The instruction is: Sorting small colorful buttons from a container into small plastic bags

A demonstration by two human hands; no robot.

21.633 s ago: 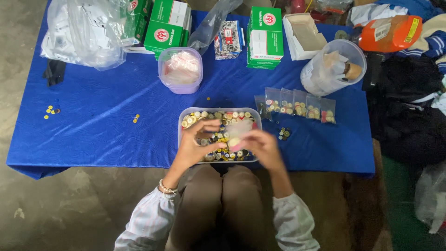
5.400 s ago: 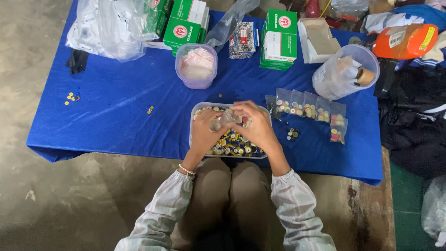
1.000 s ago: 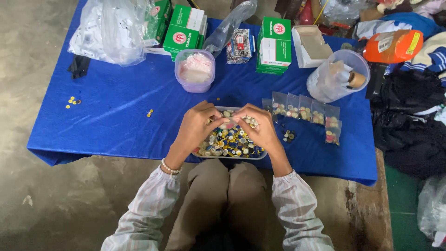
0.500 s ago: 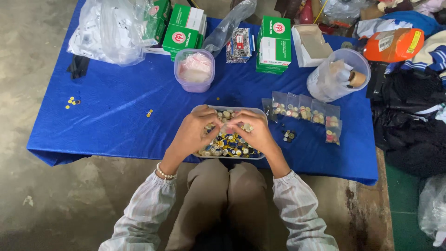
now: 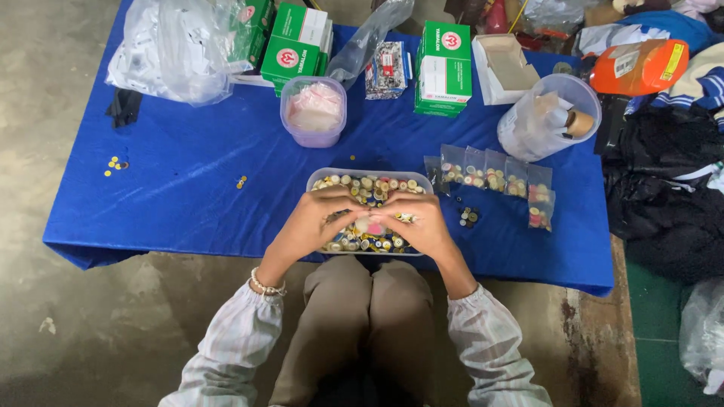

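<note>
Head view: our left hand (image 5: 313, 222) and right hand (image 5: 422, 222) pinch a small clear packet (image 5: 371, 223) between fingertips, over the tray of buttons (image 5: 368, 185). It looks light, limp, slippery; best gripped at its edges.

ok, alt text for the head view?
Both hands, left hand and right hand, meet over a clear tub of small round caps on a blue-covered table. Small filled bags lie to the right.
</note>
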